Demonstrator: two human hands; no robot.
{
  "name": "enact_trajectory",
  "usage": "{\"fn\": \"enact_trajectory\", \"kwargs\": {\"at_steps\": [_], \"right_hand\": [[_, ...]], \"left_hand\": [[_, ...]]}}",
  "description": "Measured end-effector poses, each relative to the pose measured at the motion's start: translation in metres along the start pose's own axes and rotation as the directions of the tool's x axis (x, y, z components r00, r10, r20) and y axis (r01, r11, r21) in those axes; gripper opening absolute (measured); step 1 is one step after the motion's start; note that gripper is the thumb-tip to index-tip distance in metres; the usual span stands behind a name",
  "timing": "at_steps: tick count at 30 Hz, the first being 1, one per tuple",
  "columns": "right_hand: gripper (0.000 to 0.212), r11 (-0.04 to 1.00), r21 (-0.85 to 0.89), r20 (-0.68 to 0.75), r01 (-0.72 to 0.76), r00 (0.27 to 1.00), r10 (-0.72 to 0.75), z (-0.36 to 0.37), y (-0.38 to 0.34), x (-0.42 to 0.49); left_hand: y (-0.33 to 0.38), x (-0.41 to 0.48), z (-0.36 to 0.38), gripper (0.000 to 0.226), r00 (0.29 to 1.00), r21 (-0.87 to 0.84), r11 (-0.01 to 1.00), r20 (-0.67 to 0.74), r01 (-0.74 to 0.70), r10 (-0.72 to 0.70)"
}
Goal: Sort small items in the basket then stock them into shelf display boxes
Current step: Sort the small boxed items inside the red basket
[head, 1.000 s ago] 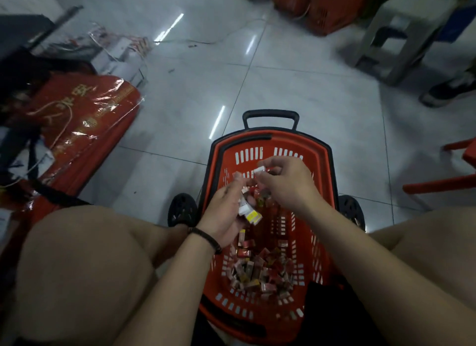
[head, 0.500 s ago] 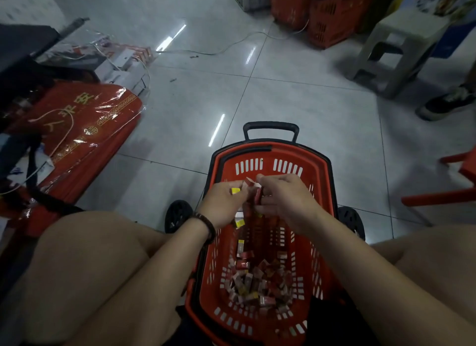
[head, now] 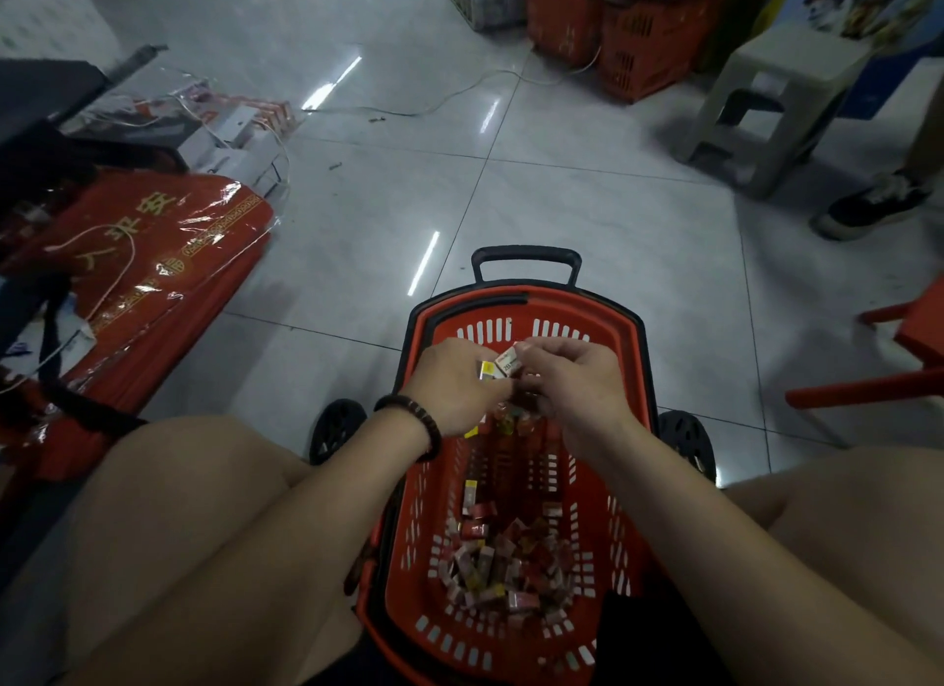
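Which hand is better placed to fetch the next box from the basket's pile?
Probably the right. The left hand grips several small boxes, so it is occupied. The right hand only pinches one white box beside them, and is free for the pile once it lets go.

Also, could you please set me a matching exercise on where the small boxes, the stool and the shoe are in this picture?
Things:
1. loose small boxes
2. white box
3. grey stool
4. black shoe

Places:
A. on the floor at upper right
B. heaped in the near end of the red basket
C. at the right edge, beside the stool
D. held between the left hand and the right hand

Pairs: 1-B, 2-D, 3-A, 4-C.
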State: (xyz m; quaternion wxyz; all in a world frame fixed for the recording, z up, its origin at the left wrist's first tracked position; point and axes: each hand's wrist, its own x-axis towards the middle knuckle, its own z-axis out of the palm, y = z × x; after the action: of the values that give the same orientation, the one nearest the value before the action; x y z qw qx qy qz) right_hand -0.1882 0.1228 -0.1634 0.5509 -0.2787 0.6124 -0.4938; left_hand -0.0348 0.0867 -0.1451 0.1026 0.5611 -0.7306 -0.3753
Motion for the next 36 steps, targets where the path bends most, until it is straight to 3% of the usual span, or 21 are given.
{"fn": "enact_trajectory", "kwargs": {"at_steps": [3,8,11,13,17,21,25,27,30,36], "right_hand": [[0.012,0.993,-0.105,0.010,0.049,0.999,-0.048,-0.005,0.004,0.002],[0.003,0.990,-0.132,0.137,-0.053,0.988,0.071,-0.013,0.004,0.011],[0.010,0.990,-0.062,0.085,-0.124,0.988,0.129,-0.013,0.013,0.027],[0.018,0.976,0.034,-0.008,-0.214,0.977,0.214,-0.009,0.027,0.040],[0.023,0.910,0.168,-0.179,-0.380,0.896,0.407,0.010,0.074,0.063],[0.023,0.762,0.374,-0.240,-0.529,0.738,0.631,0.033,0.138,0.085],[0.038,0.658,0.499,-0.280,-0.564,0.614,0.738,0.063,0.185,0.108],[0.045,0.636,0.518,-0.281,-0.572,0.588,0.758,0.077,0.205,0.119],[0.035,0.623,0.534,-0.294,-0.571,0.566,0.770,0.095,0.230,0.142],[0.032,0.642,0.484,-0.231,-0.595,0.621,0.749,0.100,0.269,0.175]], "left_hand": [[0.003,0.007,-0.007,0.029,0.998,0.184,0.981,0.041,-0.056,0.049],[0.004,0.020,-0.027,0.015,0.969,0.350,0.922,0.234,-0.164,0.084],[0.002,0.036,-0.040,0.050,0.955,0.448,0.874,0.290,-0.187,0.056],[-0.002,0.047,-0.054,0.058,0.944,0.450,0.884,0.329,-0.129,-0.029],[-0.028,0.075,-0.080,0.034,0.901,0.370,0.928,0.416,-0.045,-0.122],[-0.053,0.099,-0.083,0.025,0.882,0.348,0.937,0.445,-0.013,-0.153],[-0.060,0.115,-0.078,0.023,0.877,0.383,0.922,0.459,-0.052,-0.141],[-0.063,0.118,-0.078,0.023,0.867,0.388,0.919,0.478,-0.066,-0.140],[-0.065,0.123,-0.083,0.021,0.874,0.365,0.929,0.471,-0.066,-0.123],[-0.071,0.124,-0.084,0.019,0.878,0.344,0.935,0.471,-0.089,-0.089]]}}
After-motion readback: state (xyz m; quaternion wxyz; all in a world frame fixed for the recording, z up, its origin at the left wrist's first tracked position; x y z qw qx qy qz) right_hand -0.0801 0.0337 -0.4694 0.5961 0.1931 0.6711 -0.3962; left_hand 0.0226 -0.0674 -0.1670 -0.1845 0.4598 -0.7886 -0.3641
